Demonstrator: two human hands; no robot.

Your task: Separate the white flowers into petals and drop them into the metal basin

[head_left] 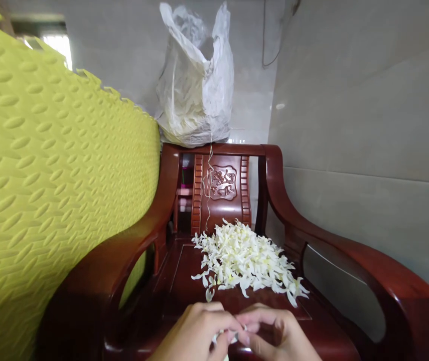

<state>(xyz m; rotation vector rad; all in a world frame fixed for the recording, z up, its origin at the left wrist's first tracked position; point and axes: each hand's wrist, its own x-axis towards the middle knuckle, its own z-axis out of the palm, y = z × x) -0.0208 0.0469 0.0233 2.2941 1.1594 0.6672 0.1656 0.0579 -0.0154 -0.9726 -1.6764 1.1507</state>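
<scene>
My left hand [199, 326] and my right hand [276, 331] meet at the front edge of the wooden chair seat, fingertips touching. Curled fingers of the left hand hold a white flower [234, 337], of which only small bits show. The thumb and fingers of the right hand pinch at a small white tip of it. Just beyond the hands, a loose heap of white flowers [242, 258] with long petals lies on the dark red seat [178, 271]. The inside of both grips is mostly hidden.
A white plastic bag [199, 100] stands at the chair's top rail, and a thin white string [209, 185] hangs from it over the carved backrest [222, 183]. Curved armrests [97, 265] flank the seat. A yellow textured foam mat [67, 165] stands at left, a grey tiled wall [368, 125] at right.
</scene>
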